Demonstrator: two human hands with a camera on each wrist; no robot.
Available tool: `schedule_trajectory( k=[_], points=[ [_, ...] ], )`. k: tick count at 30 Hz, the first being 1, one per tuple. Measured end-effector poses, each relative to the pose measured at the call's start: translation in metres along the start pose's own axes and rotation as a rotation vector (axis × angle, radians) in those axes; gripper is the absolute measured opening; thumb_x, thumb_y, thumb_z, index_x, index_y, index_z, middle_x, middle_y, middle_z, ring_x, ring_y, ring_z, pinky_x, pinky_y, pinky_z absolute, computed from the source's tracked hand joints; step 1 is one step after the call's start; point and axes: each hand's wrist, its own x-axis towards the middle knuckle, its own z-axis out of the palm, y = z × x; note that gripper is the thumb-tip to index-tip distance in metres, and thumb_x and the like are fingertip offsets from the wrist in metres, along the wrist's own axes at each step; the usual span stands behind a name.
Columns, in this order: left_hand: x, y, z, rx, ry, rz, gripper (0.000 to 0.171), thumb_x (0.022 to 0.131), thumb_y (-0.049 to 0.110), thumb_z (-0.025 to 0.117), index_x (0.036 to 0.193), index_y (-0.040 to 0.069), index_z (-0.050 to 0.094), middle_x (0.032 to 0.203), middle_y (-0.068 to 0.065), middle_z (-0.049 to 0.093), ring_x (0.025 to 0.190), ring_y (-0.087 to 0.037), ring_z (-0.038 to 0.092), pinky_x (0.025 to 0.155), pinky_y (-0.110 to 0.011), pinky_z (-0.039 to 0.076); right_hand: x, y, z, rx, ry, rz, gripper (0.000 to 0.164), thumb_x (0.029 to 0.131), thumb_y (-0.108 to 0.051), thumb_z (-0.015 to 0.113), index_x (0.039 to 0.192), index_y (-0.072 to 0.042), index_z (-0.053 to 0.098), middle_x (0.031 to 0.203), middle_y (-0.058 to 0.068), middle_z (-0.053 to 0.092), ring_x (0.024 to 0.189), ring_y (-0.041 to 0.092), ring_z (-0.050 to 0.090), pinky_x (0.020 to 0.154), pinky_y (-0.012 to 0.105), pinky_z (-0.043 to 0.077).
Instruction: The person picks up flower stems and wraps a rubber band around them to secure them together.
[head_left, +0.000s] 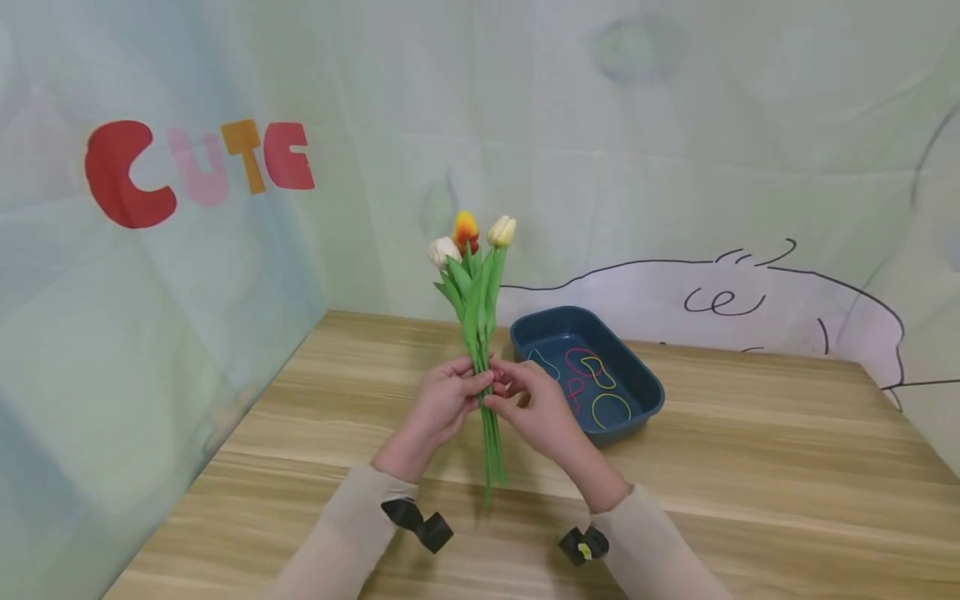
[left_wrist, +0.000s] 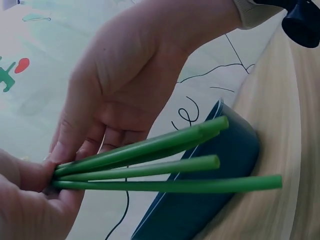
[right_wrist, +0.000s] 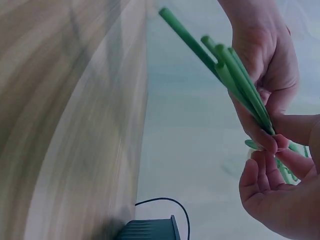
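A bunch of tulips with green stems (head_left: 491, 433) stands nearly upright between the hands, its white (head_left: 445, 252), orange-red (head_left: 466, 228) and pale yellow blooms (head_left: 502, 232) at the top. My left hand (head_left: 444, 400) grips the stems around their middle. From the other side, my right hand (head_left: 536, 404) bends its fingers and thumb against the stems and pinches what looks like a thin red rubber band, mostly hidden by the fingers. The cut stem ends (left_wrist: 220, 162) stick out below both hands. In the right wrist view the fingertips of both hands meet at the stems (right_wrist: 245, 87).
Behind and right of the hands, a dark blue tray (head_left: 633, 375) sits on the wooden table (head_left: 750, 467). Several loose rubber bands (head_left: 611, 410) in red, yellow and teal lie in it. A printed cloth backdrop (head_left: 600, 167) rises along the table's back and left edges.
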Motion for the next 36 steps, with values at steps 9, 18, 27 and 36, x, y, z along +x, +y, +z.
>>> schedule_trajectory(
  k=[9, 18, 27, 36],
  points=[
    [0.001, -0.002, 0.010, -0.137, 0.000, 0.098, 0.034, 0.095, -0.012, 0.045, 0.129, -0.014, 0.047, 0.083, 0.001, 0.066, 0.074, -0.009, 0.065, 0.074, -0.021, 0.056, -0.017, 0.007, -0.003, 0.134, -0.064, 0.068, 0.048, 0.096, -0.015, 0.061, 0.141, -0.004, 0.047, 0.121, 0.012, 0.062, 0.110, 0.027, 0.061, 0.092, 0.040, 0.054],
    [-0.002, -0.003, 0.018, -0.258, -0.004, 0.205, 0.028, 0.096, -0.013, 0.041, 0.119, -0.006, 0.054, 0.083, -0.002, 0.063, 0.076, -0.013, 0.067, 0.080, -0.026, 0.058, -0.029, 0.012, -0.002, 0.277, -0.057, 0.184, 0.044, 0.104, -0.026, 0.045, 0.140, 0.000, 0.044, 0.120, 0.019, 0.061, 0.099, 0.032, 0.065, 0.083, 0.039, 0.058],
    [-0.004, -0.005, 0.022, -0.321, 0.040, 0.253, 0.028, 0.096, -0.012, 0.042, 0.118, -0.003, 0.056, 0.082, -0.002, 0.065, 0.076, -0.014, 0.070, 0.085, -0.031, 0.058, -0.033, 0.017, 0.000, 0.340, -0.057, 0.225, 0.035, 0.104, -0.021, 0.044, 0.126, 0.004, 0.054, 0.092, 0.015, 0.062, 0.064, 0.011, 0.050, 0.054, 0.018, 0.043],
    [-0.005, -0.011, 0.016, -0.282, 0.009, 0.218, 0.019, 0.097, -0.010, 0.043, 0.112, -0.006, 0.054, 0.084, -0.004, 0.067, 0.080, -0.014, 0.070, 0.085, -0.032, 0.058, -0.038, 0.018, -0.002, 0.227, -0.072, 0.189, 0.031, 0.103, -0.018, 0.045, 0.112, 0.006, 0.062, 0.075, 0.003, 0.050, 0.054, 0.005, 0.037, 0.046, 0.018, 0.030]
  ],
)
